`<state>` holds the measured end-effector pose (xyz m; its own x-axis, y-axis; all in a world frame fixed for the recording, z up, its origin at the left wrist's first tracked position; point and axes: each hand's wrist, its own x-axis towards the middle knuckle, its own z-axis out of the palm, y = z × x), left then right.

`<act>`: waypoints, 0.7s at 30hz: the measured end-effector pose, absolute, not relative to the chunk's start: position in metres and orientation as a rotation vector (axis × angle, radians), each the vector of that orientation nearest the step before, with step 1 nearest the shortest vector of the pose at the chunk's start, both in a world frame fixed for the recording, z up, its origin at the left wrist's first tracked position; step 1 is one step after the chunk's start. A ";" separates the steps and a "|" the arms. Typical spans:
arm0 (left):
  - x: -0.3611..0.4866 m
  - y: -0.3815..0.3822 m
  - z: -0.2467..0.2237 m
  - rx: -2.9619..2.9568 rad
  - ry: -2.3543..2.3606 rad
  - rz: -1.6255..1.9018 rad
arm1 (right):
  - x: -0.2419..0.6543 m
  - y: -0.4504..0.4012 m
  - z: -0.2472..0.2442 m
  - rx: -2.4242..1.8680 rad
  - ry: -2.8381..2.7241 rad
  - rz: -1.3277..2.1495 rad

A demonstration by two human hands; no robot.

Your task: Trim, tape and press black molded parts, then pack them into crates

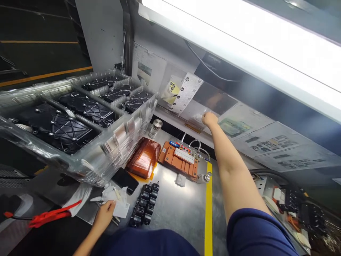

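Note:
My right hand (210, 119) reaches far forward to the sheet-covered back panel (193, 115), its fingers curled closed at a light spot. Whatever they hold, if anything, is too small to make out. Low on the left, my left hand (105, 213) is closed in a pinch beside crumpled white paper or cloth (114, 195) and a flat white sheet (121, 209). What sits between those fingers is hidden. A black ribbed part (145, 204) lies on the metal bench to the right of my left hand, and a black phone (125, 180) lies just beyond it.
A clear divided tray (87, 156) of black covers (66, 124) stands at left. On the bench are an amber plastic box (144, 158), an orange fixture (178, 160), a glass jar (155, 128) and yellow tape (209, 213). A lamp (239, 32) hangs overhead.

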<state>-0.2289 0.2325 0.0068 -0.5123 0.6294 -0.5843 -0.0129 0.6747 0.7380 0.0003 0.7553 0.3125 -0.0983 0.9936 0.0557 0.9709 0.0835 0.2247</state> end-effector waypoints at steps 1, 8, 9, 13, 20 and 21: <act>-0.226 0.230 0.008 0.463 1.968 0.867 | 0.003 0.755 0.313 2.016 2.240 0.324; -0.197 0.212 0.019 0.441 1.975 0.868 | 0.005 0.758 0.318 1.893 2.317 0.240; -0.194 0.209 0.020 0.431 1.978 0.865 | 0.003 0.759 0.317 1.895 2.326 0.233; -0.183 0.193 0.021 0.385 2.016 0.864 | 0.002 0.764 0.312 1.939 2.367 0.255; -0.173 0.184 0.027 0.387 2.043 0.834 | 0.018 0.766 0.318 2.140 2.476 0.227; -0.173 0.186 0.030 0.409 2.048 0.834 | 0.020 0.765 0.320 2.165 2.503 0.214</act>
